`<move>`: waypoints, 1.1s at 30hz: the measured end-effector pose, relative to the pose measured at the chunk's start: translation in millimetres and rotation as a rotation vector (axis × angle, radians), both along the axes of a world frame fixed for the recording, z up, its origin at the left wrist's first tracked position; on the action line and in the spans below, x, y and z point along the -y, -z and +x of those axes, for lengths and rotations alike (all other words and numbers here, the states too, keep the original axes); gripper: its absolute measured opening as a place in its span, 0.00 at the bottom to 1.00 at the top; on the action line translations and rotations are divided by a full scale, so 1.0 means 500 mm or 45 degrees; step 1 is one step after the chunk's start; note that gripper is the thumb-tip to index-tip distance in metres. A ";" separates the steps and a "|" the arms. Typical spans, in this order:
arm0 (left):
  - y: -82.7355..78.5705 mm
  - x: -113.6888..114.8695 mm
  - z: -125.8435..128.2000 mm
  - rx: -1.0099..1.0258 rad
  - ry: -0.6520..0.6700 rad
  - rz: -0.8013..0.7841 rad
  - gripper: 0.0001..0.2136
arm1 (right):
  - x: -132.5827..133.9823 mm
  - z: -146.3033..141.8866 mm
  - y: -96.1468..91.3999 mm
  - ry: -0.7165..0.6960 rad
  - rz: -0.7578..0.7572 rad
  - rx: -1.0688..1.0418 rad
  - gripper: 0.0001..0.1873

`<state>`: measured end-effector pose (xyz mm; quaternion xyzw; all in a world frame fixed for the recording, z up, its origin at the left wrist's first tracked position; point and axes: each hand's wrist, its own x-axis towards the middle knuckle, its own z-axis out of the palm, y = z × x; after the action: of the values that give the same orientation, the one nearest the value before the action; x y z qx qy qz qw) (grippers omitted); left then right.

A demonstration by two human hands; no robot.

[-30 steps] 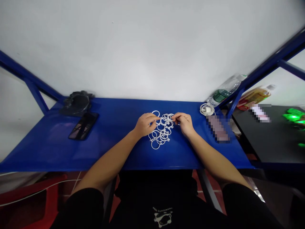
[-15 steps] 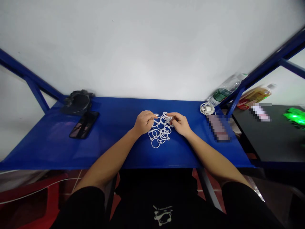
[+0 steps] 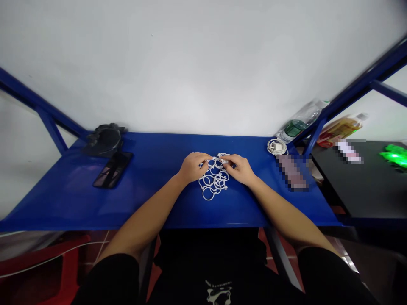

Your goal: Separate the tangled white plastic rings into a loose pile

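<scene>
Several thin white plastic rings with small clips, which look like curtain rings, lie in a loose, overlapping heap between my hands. My left hand is at the heap's upper left, thumb and fingers pinched on a white ring that they mostly hide. At the upper right, my right hand curls its thumb and forefinger onto another ring along the far edge of the heap. The fingertips of both hands are close together, with a narrow gap between them.
The blue table backs onto a white wall. On the left are a black phone and a black plastic bag. To the right are a coiled white cable, a blurred-out flat object and a plastic bottle.
Both hands have drawn closer together over the far edge of the heap. The right fingers have shifted inward onto the rings there. The view has tilted slightly.
</scene>
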<state>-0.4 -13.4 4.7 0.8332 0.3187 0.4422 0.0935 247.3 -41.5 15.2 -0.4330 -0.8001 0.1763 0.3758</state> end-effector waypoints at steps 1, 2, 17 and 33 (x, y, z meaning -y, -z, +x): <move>-0.001 -0.001 0.000 -0.021 0.029 -0.012 0.11 | 0.000 0.000 -0.001 0.005 0.021 0.003 0.17; -0.004 -0.001 -0.001 -0.047 0.052 -0.032 0.11 | 0.000 0.001 -0.002 0.000 0.042 0.006 0.18; -0.026 0.036 -0.026 -1.014 0.171 -0.646 0.64 | -0.006 0.055 -0.023 -0.076 -0.420 0.655 0.71; -0.005 -0.013 0.008 -0.767 -0.086 -0.530 0.47 | -0.037 -0.001 0.021 -0.064 -0.305 0.637 0.54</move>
<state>3.7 -7.0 7.4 0.8781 0.4425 0.1055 0.1484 246.9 -23.1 4.8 -0.4842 -0.8521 0.1665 0.1083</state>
